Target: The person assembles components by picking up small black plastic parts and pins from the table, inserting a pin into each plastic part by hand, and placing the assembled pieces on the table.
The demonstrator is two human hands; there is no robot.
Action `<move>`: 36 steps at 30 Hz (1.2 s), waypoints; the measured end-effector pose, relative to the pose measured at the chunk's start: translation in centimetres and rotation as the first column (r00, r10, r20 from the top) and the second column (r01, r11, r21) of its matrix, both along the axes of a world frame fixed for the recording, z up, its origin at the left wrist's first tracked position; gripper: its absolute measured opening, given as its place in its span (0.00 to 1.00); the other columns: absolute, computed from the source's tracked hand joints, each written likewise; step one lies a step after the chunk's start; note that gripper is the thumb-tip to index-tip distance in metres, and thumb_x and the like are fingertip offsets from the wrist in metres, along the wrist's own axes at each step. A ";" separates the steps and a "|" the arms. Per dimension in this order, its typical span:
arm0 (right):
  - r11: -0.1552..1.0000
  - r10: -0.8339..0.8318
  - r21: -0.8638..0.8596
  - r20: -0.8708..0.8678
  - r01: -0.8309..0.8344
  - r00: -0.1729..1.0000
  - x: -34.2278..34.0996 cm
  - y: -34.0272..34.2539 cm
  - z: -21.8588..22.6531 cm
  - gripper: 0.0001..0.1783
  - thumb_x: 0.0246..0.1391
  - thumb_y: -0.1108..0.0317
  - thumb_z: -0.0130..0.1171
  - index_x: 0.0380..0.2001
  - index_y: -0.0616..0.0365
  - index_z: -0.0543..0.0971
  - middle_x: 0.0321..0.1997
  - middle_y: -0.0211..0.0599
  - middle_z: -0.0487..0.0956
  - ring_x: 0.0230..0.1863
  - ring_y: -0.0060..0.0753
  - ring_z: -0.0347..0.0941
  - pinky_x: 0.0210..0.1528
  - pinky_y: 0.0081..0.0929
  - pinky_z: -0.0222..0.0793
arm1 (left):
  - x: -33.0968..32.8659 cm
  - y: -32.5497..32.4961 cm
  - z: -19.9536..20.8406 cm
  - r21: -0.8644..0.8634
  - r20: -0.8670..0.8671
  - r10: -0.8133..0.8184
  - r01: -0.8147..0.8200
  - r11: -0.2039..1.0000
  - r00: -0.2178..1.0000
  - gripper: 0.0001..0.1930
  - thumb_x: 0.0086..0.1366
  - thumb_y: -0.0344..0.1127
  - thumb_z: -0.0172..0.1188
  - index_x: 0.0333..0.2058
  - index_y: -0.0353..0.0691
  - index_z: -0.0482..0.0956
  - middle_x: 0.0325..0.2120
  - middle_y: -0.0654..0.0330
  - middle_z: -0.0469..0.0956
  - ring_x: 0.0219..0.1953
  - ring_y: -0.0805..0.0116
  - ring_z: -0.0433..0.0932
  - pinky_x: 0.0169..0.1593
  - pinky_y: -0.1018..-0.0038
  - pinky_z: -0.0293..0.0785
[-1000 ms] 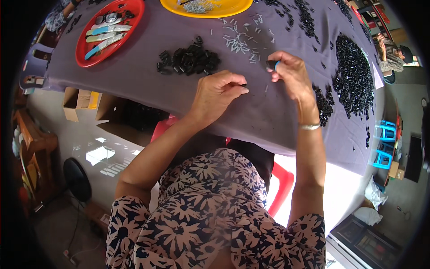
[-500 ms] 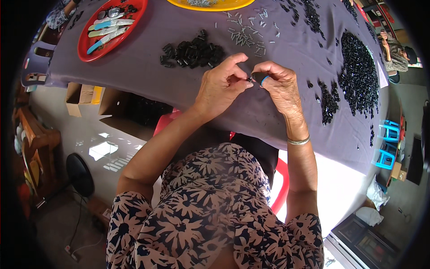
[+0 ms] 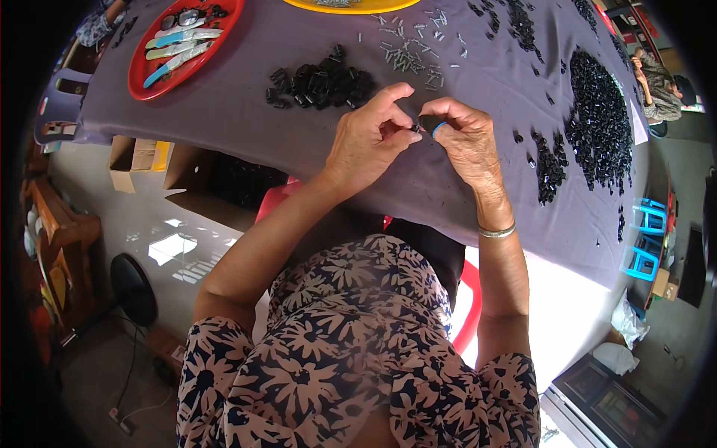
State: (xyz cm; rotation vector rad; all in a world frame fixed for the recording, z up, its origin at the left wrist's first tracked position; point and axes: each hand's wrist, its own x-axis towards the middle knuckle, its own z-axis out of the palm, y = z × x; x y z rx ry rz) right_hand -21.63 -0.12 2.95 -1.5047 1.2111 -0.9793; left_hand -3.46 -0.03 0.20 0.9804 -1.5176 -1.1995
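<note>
My left hand [image 3: 366, 138] and my right hand [image 3: 467, 142] meet over the grey cloth of the table [image 3: 246, 112]. The right hand grips a small black plastic part [image 3: 430, 121] between thumb and fingers. The left hand pinches a tiny metal piece [image 3: 414, 129] against that part. A silver bangle sits on my right wrist. Just beyond the hands lie a heap of black parts [image 3: 321, 84] and a scatter of small metal pins [image 3: 412, 51].
A red tray [image 3: 138, 75] with several flat tools sits at the far left, a yellow tray [image 3: 351, 7] at the far edge. Large piles of black parts [image 3: 601, 127] cover the right side. Cardboard boxes [image 3: 134, 155] lie under the table; another person [image 3: 657, 75] sits far right.
My right hand came back from the cloth at the right with a black part. Both hands closed in together and now meet at the part.
</note>
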 end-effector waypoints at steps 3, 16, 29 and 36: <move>0.999 -0.002 -0.046 -0.011 0.002 1.000 0.2 0.2 -0.1 0.14 0.46 0.85 0.48 0.35 0.65 0.79 0.32 0.25 0.77 0.35 0.14 0.70 0.40 0.16 0.67 | 0.0 0.0 0.1 -0.011 0.001 -0.004 0.004 1.000 1.000 0.28 0.55 0.25 0.66 0.55 0.39 0.69 0.27 0.61 0.80 0.27 0.74 0.77 0.36 0.77 0.75; 0.989 -0.008 -0.150 -0.122 -0.011 0.992 0.7 0.4 -0.2 0.16 0.42 0.88 0.51 0.35 0.64 0.79 0.32 0.24 0.76 0.33 0.14 0.69 0.35 0.15 0.66 | -0.1 -0.1 -0.4 -0.008 -0.009 -0.006 0.005 1.000 1.000 0.29 0.56 0.24 0.65 0.57 0.41 0.66 0.28 0.62 0.79 0.28 0.74 0.77 0.36 0.76 0.75; 0.943 -0.214 -0.293 -0.176 0.156 0.961 -1.0 1.7 0.2 0.21 0.45 0.90 0.50 0.42 0.62 0.80 0.38 0.27 0.81 0.37 0.17 0.75 0.41 0.14 0.70 | -0.2 0.0 -1.2 0.056 -0.223 -0.025 0.039 0.998 0.974 0.12 0.57 0.21 0.64 0.42 0.34 0.78 0.30 0.65 0.77 0.33 0.82 0.73 0.37 0.84 0.72; 0.842 -0.535 -0.411 -0.547 0.350 0.644 -11.7 2.6 2.9 0.13 0.51 0.81 0.54 0.40 0.60 0.81 0.33 0.28 0.80 0.29 0.16 0.71 0.34 0.16 0.68 | 0.3 0.0 -0.2 -0.026 -0.056 -0.046 0.045 0.999 0.997 0.07 0.58 0.22 0.64 0.37 0.35 0.80 0.29 0.65 0.76 0.31 0.80 0.72 0.36 0.82 0.69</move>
